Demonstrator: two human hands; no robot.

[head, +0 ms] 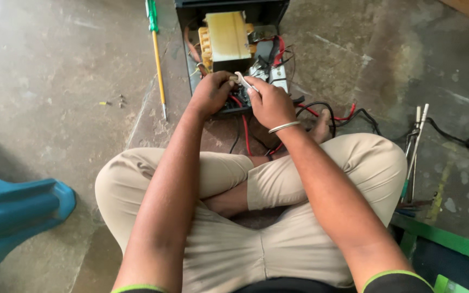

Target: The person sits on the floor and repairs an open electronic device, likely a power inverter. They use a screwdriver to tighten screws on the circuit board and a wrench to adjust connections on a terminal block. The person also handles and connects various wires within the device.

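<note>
**Hidden or unclear around the open black case**

Black case: far end cut by the top edge. Front wall and wiring behind left hand and right hand. Small metal piece between the fingertips: too small to identify. Specks on the floor left of the case: unreadable. Blue object far left: cropped.

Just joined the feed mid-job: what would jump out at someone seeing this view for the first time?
Both hands meet at the top centre over an opened black electrical box with a large yellow-taped transformer inside; the right hand and left hand grip a small silvery metal piece between them. A long green-handled screwdriver lies on the concrete floor to the left, and red and black wires trail right.
</note>
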